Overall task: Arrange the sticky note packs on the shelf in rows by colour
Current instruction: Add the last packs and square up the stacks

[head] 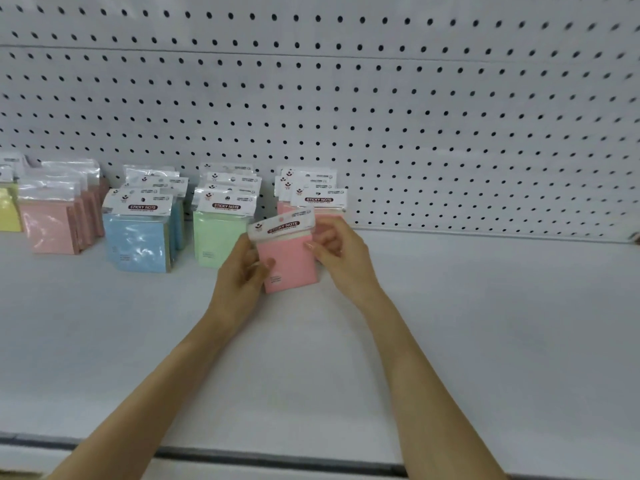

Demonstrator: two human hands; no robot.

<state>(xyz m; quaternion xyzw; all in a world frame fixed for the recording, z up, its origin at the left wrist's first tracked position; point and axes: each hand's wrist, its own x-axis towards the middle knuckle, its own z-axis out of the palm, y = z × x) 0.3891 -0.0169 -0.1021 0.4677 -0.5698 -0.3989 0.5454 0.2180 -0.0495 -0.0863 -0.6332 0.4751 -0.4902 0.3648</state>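
Near the back of the white shelf, just before the pink row, the left hand and right hand pinch a tilted pink sticky note pack by its side edges. The blue row and green row stand further left.

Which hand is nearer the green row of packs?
Left. The left hand is just in front of the green row; the right hand is beyond the held pink pack.

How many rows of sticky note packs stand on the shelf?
5: yellow row far left, pink row, blue row, green row, second pink row behind the held pink pack. More may lie off-frame left.
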